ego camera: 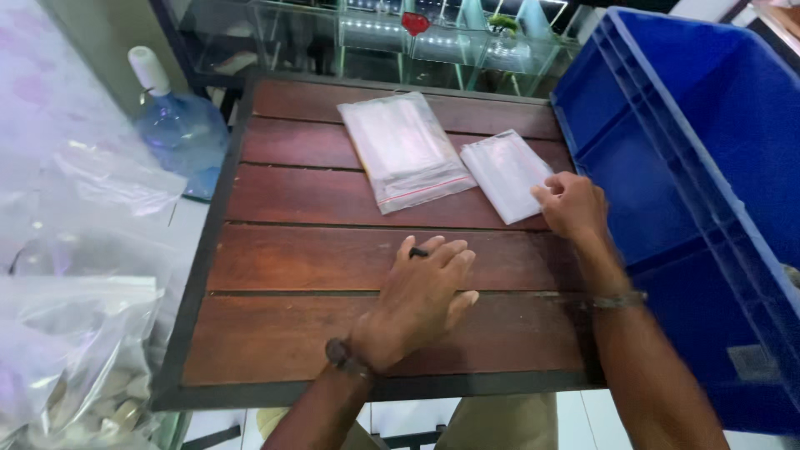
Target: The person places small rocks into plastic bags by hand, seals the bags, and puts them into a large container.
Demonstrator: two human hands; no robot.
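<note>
Nearest the camera, the left hand [421, 296] lies flat, palm down, on the dark red slatted surface [283, 258], fingers spread and grip released; a small dark object [417, 252] sits at its fingertips, too small to tell what it is. A dark band circles that wrist. Further out and to the right, the right hand [571, 204] rests on the near right corner of a small stack of clear zip bags [504, 173], fingers curled loosely on the plastic; whether the grip is actually pinching a bag cannot be told. A thin bracelet sits on that forearm. Just left of this stack, touching or nearly touching it, lies a larger stack of clear zip bags [404, 148] with a red seal line along its near edge. A big blue plastic crate [700, 167] stands against the surface's right side. At the left, crumpled clear bags [75, 333] pile up, and beyond them a blue water bottle [177, 125] stands on the floor. Glass tanks [400, 37] line the far edge.
</note>
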